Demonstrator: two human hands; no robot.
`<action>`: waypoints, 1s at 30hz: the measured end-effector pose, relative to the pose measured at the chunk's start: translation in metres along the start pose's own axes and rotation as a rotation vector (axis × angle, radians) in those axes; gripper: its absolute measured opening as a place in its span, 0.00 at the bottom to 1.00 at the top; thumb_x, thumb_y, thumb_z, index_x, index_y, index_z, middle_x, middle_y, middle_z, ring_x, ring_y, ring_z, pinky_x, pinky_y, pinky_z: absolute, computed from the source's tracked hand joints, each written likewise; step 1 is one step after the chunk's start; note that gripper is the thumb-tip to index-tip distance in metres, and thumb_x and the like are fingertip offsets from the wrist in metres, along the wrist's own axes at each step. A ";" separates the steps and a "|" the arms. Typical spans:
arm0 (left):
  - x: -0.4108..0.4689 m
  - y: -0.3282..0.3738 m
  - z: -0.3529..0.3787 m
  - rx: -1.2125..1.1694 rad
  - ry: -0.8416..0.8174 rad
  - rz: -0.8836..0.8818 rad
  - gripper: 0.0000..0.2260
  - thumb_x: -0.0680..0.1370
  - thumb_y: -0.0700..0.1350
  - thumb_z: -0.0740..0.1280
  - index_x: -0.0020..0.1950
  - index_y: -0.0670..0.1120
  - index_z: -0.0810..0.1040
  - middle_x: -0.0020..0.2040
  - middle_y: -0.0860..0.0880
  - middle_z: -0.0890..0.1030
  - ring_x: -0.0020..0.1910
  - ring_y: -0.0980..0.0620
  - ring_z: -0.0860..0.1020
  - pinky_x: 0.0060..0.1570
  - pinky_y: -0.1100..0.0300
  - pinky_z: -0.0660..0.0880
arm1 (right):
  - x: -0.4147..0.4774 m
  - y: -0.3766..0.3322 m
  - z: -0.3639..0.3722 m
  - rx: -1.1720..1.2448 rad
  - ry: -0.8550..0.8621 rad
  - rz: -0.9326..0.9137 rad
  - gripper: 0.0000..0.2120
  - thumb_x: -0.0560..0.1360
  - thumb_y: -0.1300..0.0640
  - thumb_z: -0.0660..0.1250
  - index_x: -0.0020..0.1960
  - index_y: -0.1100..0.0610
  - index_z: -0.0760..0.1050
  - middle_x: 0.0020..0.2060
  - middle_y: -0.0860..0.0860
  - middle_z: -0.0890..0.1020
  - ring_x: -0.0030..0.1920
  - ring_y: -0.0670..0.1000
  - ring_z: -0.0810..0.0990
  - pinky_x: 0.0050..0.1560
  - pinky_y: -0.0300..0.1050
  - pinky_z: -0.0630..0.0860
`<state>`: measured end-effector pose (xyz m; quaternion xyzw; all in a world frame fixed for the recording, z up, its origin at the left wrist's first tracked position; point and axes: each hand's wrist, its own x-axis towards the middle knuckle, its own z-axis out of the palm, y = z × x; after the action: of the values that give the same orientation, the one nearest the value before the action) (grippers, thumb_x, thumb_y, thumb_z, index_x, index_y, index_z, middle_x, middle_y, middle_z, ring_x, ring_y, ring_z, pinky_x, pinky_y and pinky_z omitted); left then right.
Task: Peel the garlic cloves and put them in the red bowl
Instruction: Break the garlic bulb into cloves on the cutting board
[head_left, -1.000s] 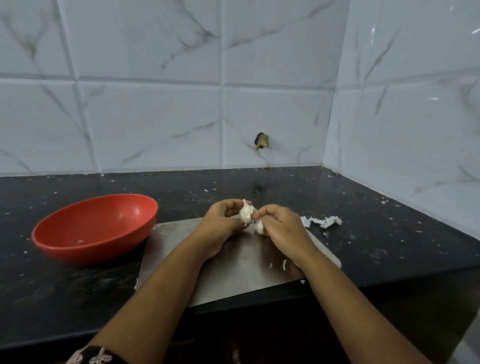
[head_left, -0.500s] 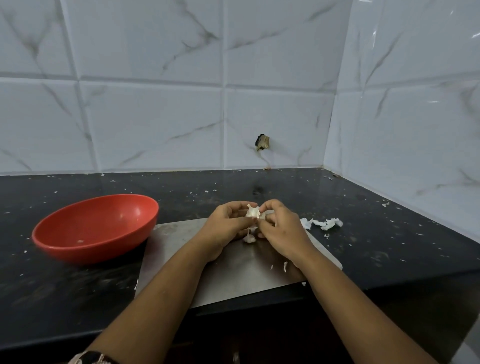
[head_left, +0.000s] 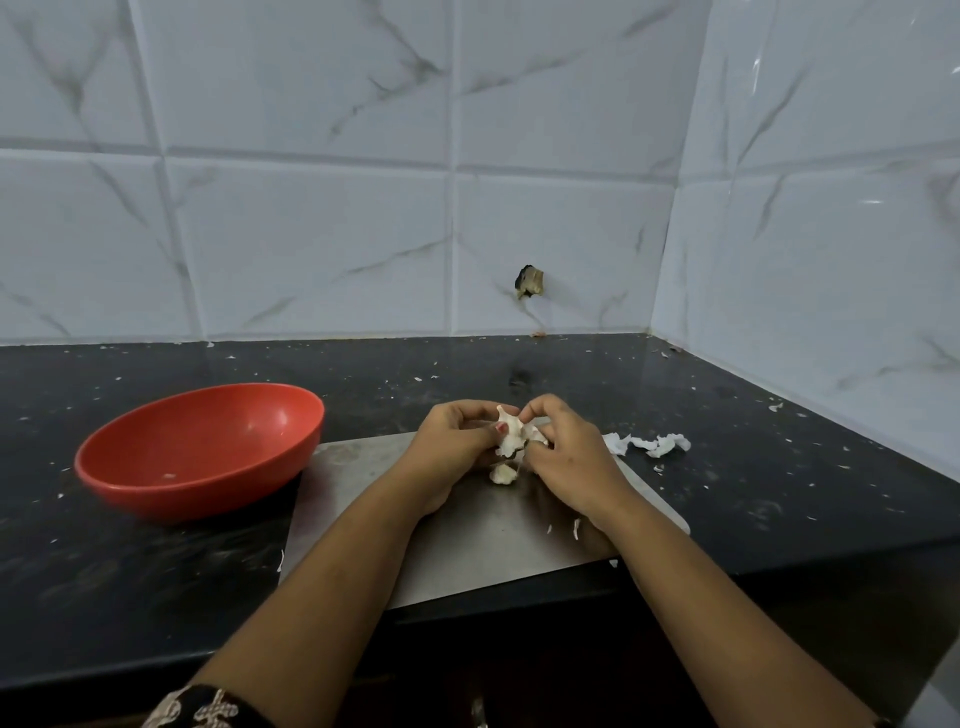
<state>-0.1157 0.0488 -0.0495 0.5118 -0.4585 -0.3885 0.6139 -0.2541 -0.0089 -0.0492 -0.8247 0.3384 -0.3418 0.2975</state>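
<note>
Hands together: left hand (head_left: 457, 441) and right hand (head_left: 566, 457) meet just above the far end of the steel board (head_left: 467, 545), both pinching the garlic head (head_left: 511, 434) btw fingertips, left thumb on its near face, right at the papery top. Looks like the breaking-apart step, w/ peeling barely begun. To do it well, left should anchor the base while right pries one clove outward — no crushing. A loose piece (head_left: 503, 474) lies on the board right under the hands. The red bowl (head_left: 171, 493) sits off the board's left edge — no cloves visible inside, only a pale fleck. Some torn skins (head_left: 649, 444) lie off the board's far-right corner.
</note>
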 end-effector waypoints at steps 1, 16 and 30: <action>0.001 0.001 0.000 -0.016 0.004 -0.009 0.09 0.78 0.32 0.63 0.52 0.41 0.80 0.45 0.41 0.83 0.41 0.49 0.81 0.42 0.60 0.80 | -0.001 -0.001 0.000 -0.003 -0.002 -0.007 0.12 0.75 0.66 0.62 0.53 0.52 0.72 0.33 0.52 0.78 0.25 0.42 0.67 0.25 0.34 0.64; -0.002 0.002 -0.005 0.069 -0.123 0.015 0.20 0.63 0.32 0.64 0.53 0.43 0.80 0.49 0.38 0.82 0.48 0.42 0.81 0.56 0.48 0.77 | -0.002 -0.003 -0.001 0.283 -0.012 -0.017 0.09 0.80 0.60 0.63 0.59 0.53 0.72 0.47 0.50 0.85 0.46 0.47 0.83 0.48 0.42 0.79; -0.001 -0.003 -0.005 0.180 0.033 0.212 0.08 0.72 0.36 0.74 0.48 0.48 0.83 0.47 0.44 0.81 0.43 0.48 0.80 0.51 0.52 0.80 | 0.001 0.000 0.005 0.054 0.081 -0.079 0.13 0.81 0.60 0.61 0.63 0.57 0.77 0.46 0.52 0.84 0.45 0.49 0.83 0.48 0.46 0.81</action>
<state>-0.1115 0.0509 -0.0527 0.5201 -0.5327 -0.2703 0.6104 -0.2500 -0.0088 -0.0516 -0.8145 0.3080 -0.3953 0.2923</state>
